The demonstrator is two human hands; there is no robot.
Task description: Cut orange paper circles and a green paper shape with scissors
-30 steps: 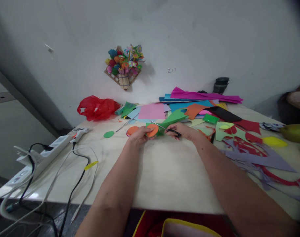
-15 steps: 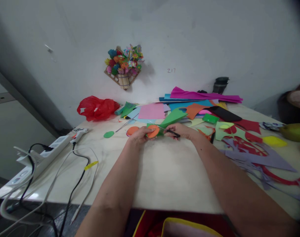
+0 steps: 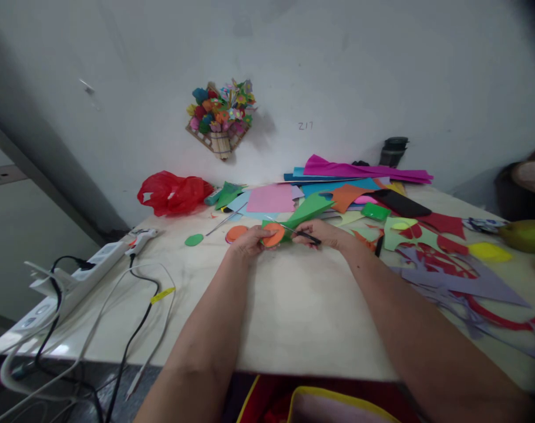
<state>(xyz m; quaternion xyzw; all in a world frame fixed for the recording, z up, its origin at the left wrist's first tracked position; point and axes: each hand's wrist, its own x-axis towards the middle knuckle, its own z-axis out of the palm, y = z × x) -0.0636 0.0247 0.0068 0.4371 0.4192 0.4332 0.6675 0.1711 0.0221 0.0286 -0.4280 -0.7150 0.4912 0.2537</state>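
Note:
My left hand (image 3: 251, 242) pinches an orange disc (image 3: 273, 234) against a green sheet (image 3: 312, 210), thumb on top of the disc. Closed around the dark handles of a pair of scissors (image 3: 310, 238), my right hand (image 3: 318, 231) holds them with the blades pointing left, at the green sheet beside the disc. The green sheet rises to the right behind the scissors. Left of my left hand lie more orange discs (image 3: 236, 234) in a small stack and a single green disc (image 3: 194, 239). Both the disc and sheet look like craft foam or felt.
A power strip (image 3: 73, 282) with cables runs along the left edge. Behind it sits a red plastic bag (image 3: 174, 192). Coloured sheets (image 3: 271, 198), a black phone (image 3: 402, 202) and purple scraps (image 3: 465, 282) cover the back and right. A flower decoration (image 3: 222, 117) hangs on the wall.
Hardly anything differs. Both hands keep almost the same place, with the orange disc, green sheet and scissors still held together.

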